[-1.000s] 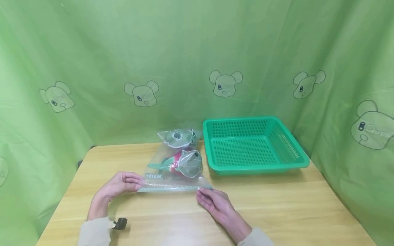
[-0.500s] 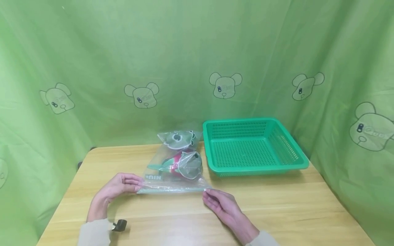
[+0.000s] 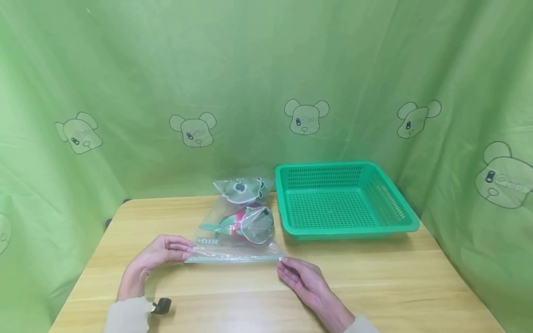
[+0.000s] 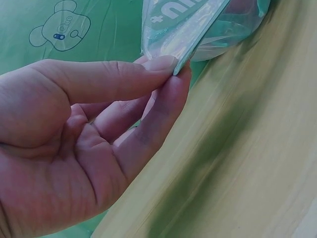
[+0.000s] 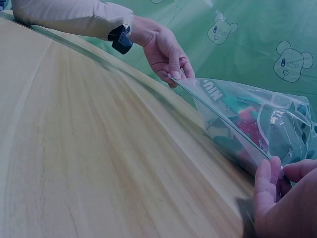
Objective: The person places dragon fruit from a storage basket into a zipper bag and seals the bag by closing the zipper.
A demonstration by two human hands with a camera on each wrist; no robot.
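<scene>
A clear zip bag [image 3: 233, 252] with white print lies on the wooden table, its zip edge facing the person. Inside it sits a red-and-green item [image 3: 238, 221], partly hidden by the printed shapes on the film. My left hand [image 3: 164, 251] pinches the left corner of the zip edge between thumb and fingers, as the left wrist view shows up close. At the opposite end, my right hand [image 3: 306, 282] pinches the small white slider [image 3: 281, 259] by the right corner. Between both hands the zip edge [image 5: 223, 117] runs straight and taut.
A green plastic basket [image 3: 347, 230] with perforated walls stands just right of the bag, at the back of the table [image 3: 399, 282]. Behind and on both sides hangs a green curtain [image 3: 245, 69] with bear-head prints. A black device [image 3: 162, 305] is worn at the left wrist.
My right hand has slid rightward along the zip edge with the white slider, reaching the right corner. The left hand keeps its place at the left corner.
</scene>
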